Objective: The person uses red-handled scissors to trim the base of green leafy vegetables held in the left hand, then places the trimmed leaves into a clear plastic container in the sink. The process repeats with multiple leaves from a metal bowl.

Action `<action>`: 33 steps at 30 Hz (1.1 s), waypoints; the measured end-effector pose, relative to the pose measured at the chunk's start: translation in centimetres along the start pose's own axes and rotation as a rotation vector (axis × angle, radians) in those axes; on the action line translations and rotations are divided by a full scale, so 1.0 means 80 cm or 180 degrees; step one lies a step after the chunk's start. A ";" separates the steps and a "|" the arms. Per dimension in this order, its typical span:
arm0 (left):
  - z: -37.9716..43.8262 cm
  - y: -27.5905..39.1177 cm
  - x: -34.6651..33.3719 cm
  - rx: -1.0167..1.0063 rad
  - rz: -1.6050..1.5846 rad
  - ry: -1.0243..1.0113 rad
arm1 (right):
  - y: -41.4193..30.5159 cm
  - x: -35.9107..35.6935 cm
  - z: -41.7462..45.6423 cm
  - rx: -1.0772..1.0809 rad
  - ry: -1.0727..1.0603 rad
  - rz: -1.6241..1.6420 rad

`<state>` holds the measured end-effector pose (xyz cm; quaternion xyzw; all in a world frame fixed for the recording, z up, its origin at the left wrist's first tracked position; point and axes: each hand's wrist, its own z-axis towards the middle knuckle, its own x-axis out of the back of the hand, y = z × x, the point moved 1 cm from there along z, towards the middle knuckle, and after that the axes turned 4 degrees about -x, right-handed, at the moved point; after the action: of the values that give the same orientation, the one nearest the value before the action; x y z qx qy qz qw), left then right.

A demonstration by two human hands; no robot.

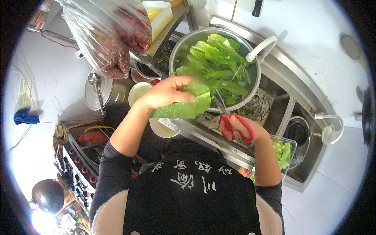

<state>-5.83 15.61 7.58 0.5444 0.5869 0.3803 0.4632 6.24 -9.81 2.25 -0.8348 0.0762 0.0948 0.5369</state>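
Observation:
My left hand (169, 92) holds a broad green lettuce leaf (188, 107) at the near left rim of a round metal basin (175, 50). In my right hand (238, 127) is a pair of scissors with red handles (245, 132), its metal blades reaching up over the basin's near rim, beside the leaf. Whether the blades are parted or touch the leaf is hard to tell. Long pieces of leafy greens (217, 61) lie in water in the basin. The fingertips of my left hand are slightly blurred.
The basin stands over a steel sink (270, 88) with white curved faucets (264, 47). A clear container of lettuce (283, 154) lies beyond my right forearm. Plastic bags of dried red food (114, 55) hang upper left. Pale bowls (163, 129) and a lidded pot (100, 91) stand at left, a stove (80, 164) below.

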 end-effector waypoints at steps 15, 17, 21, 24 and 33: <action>0.010 0.016 -0.002 0.0357 0.1101 -0.0723 | -0.009 0.032 0.069 0.0536 0.0053 0.1169; 0.008 0.016 -0.009 0.0028 0.0272 -0.0099 | -0.012 0.024 0.060 0.0099 0.0832 0.1136; 0.026 0.019 -0.015 -0.0685 -0.0797 0.0664 | 0.003 0.013 0.028 0.0275 0.1522 0.0933; 0.047 0.022 -0.028 -0.0884 -0.1150 0.1101 | -0.001 0.003 0.007 0.1262 0.1757 0.0815; 0.092 0.060 -0.091 -0.1383 -0.2121 0.1131 | -0.027 -0.035 -0.063 0.1816 0.2222 0.1674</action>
<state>2.47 8.54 11.00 0.1413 0.7074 0.4125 0.5563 4.37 -13.45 6.92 -0.5899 0.4806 -0.0821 0.6437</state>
